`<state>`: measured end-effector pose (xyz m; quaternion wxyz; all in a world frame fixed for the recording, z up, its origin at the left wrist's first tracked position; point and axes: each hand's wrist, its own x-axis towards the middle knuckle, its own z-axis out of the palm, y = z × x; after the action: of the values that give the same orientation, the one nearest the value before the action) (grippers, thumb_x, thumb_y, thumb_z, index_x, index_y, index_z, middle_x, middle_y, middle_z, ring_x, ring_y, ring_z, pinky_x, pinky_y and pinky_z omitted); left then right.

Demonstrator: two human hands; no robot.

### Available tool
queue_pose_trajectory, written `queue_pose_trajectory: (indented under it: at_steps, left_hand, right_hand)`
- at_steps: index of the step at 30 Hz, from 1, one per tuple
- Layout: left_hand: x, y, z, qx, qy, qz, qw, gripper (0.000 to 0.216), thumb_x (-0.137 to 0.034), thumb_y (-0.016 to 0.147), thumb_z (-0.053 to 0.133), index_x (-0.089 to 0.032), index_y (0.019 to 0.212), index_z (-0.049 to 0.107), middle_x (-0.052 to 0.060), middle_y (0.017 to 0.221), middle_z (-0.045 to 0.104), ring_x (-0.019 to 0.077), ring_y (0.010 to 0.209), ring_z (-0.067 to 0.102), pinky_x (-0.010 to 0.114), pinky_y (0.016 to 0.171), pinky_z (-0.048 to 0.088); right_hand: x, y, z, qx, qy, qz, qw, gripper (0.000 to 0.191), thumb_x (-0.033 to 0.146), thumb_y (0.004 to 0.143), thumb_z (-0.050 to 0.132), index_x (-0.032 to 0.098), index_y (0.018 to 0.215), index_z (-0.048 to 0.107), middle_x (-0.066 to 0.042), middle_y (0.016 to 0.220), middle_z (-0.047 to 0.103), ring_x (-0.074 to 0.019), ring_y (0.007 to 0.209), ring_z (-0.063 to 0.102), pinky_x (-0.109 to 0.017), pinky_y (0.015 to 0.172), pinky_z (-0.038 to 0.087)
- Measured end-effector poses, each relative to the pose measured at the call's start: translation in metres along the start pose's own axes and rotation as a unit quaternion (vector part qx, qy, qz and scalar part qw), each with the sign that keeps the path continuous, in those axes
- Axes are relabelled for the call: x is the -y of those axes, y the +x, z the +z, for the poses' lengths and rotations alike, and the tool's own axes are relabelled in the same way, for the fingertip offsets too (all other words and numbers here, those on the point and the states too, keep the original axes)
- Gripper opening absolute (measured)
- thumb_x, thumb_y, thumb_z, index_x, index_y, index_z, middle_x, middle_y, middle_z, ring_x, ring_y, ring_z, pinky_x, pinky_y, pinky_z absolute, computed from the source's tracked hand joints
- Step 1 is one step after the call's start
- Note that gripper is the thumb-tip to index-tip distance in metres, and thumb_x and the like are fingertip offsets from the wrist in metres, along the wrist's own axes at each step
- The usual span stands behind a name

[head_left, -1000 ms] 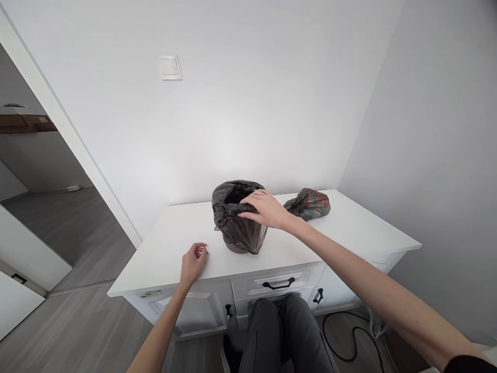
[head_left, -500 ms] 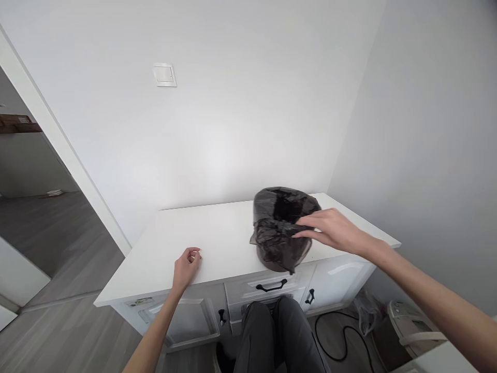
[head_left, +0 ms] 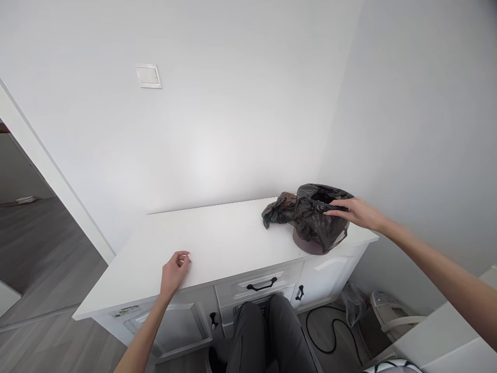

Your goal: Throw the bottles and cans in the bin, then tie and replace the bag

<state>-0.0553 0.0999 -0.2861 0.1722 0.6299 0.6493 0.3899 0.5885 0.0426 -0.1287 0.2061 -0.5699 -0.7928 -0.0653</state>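
A small brownish trash bin (head_left: 308, 244) lined with a black plastic bag (head_left: 316, 228) stands at the right end of the white cabinet top (head_left: 209, 238). My right hand (head_left: 355, 212) pinches the bag's folded edge at the bin's rim, thumb below and fingers above. Left of the bin, against its side, lies a knotted black garbage bag (head_left: 282, 209) with reddish and greenish contents faintly showing through. My left hand (head_left: 175, 269) rests near the front edge of the top, its fingers loosely curled in with nothing visible in them.
Below the top are a drawer with a black handle (head_left: 262, 284) and cabinet doors. A light switch (head_left: 148, 76) is on the wall. On the floor at right lie a black cable (head_left: 334, 331), a clear plastic bag (head_left: 353, 303) and a beige appliance (head_left: 388, 308).
The bin has moved right with my right hand on its bag, and the knotted garbage bag now shows beside it. My left hand keeps its place on the top. The view has shifted slightly right.
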Motion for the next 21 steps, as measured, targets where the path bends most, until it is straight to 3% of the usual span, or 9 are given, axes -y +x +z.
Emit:
queue_pose_trajectory:
  at_steps: [2, 5, 8, 11, 16, 19, 21]
  left_hand:
    - [0.0, 0.001, 0.0, 0.0, 0.001, 0.004, 1.0, 0.034, -0.049, 0.089, 0.051, -0.025, 0.107, 0.067, 0.0, 0.087, 0.077, 0.0185, 0.065, 0.066, 0.033, 0.074, 0.05]
    - [-0.003, 0.001, -0.001, -0.003, 0.004, 0.006, 1.0, 0.034, -0.049, 0.088, 0.051, -0.024, 0.106, 0.066, 0.0, 0.086, 0.077, 0.0184, 0.065, 0.066, 0.033, 0.072, 0.05]
    - [-0.009, -0.001, -0.003, -0.006, 0.005, 0.002, 1.0, 0.034, -0.05, 0.087, 0.05, -0.024, 0.104, 0.066, 0.0, 0.085, 0.076, 0.0188, 0.064, 0.066, 0.033, 0.07, 0.05]
    - [-0.015, -0.003, -0.004, -0.01, 0.006, 0.006, 1.0, 0.033, -0.049, 0.087, 0.05, -0.025, 0.102, 0.066, 0.0, 0.084, 0.076, 0.0189, 0.063, 0.066, 0.033, 0.07, 0.05]
    - [-0.02, -0.005, -0.004, -0.011, 0.005, 0.001, 1.0, 0.031, -0.047, 0.086, 0.051, -0.024, 0.101, 0.066, 0.001, 0.083, 0.076, 0.0186, 0.061, 0.065, 0.032, 0.067, 0.05]
    - [-0.022, -0.006, -0.004, -0.007, 0.001, -0.008, 1.0, 0.031, -0.047, 0.086, 0.051, -0.025, 0.102, 0.066, 0.0, 0.084, 0.076, 0.0184, 0.062, 0.065, 0.032, 0.069, 0.05]
    - [-0.023, -0.007, -0.005, -0.007, -0.001, -0.008, 1.0, 0.031, -0.047, 0.087, 0.052, -0.025, 0.102, 0.066, 0.0, 0.085, 0.076, 0.0185, 0.063, 0.066, 0.032, 0.07, 0.05]
  right_hand:
    - [-0.013, 0.008, 0.006, 0.0, 0.0, 0.0, 1.0, 0.055, 0.07, 0.1, 0.045, 0.027, 0.111, 0.076, -0.006, 0.099, 0.08, -0.0233, 0.07, 0.07, -0.034, 0.068, 0.052]
    - [-0.013, 0.017, 0.016, -0.04, -0.011, -0.006, 0.999, 0.049, 0.062, 0.102, 0.048, 0.026, 0.124, 0.072, -0.01, 0.119, 0.077, -0.0307, 0.102, 0.071, -0.041, 0.087, 0.055]
    - [0.015, 0.016, 0.035, -0.141, -0.038, -0.023, 0.989, 0.052, 0.05, 0.102, 0.054, 0.025, 0.148, 0.056, -0.015, 0.141, 0.064, -0.0354, 0.131, 0.058, -0.052, 0.11, 0.046]
    - [0.058, 0.01, 0.067, -0.201, -0.023, -0.023, 0.979, 0.051, 0.039, 0.102, 0.054, 0.027, 0.152, 0.051, -0.016, 0.147, 0.055, -0.0354, 0.138, 0.051, -0.056, 0.115, 0.042]
    - [0.102, 0.014, 0.136, -0.073, 0.057, -0.062, 0.994, 0.033, 0.03, 0.103, 0.048, 0.027, 0.134, 0.062, -0.012, 0.136, 0.059, -0.0252, 0.103, 0.069, -0.042, 0.091, 0.058]
    - [0.104, 0.032, 0.169, -0.011, 0.125, -0.017, 0.992, 0.034, 0.027, 0.099, 0.052, 0.024, 0.132, 0.061, -0.012, 0.142, 0.054, -0.0193, 0.091, 0.071, -0.034, 0.078, 0.059]
    - [0.1, 0.048, 0.186, 0.012, 0.178, 0.043, 0.983, 0.037, 0.023, 0.095, 0.057, 0.022, 0.131, 0.061, -0.013, 0.148, 0.048, -0.0182, 0.094, 0.071, -0.034, 0.081, 0.058]
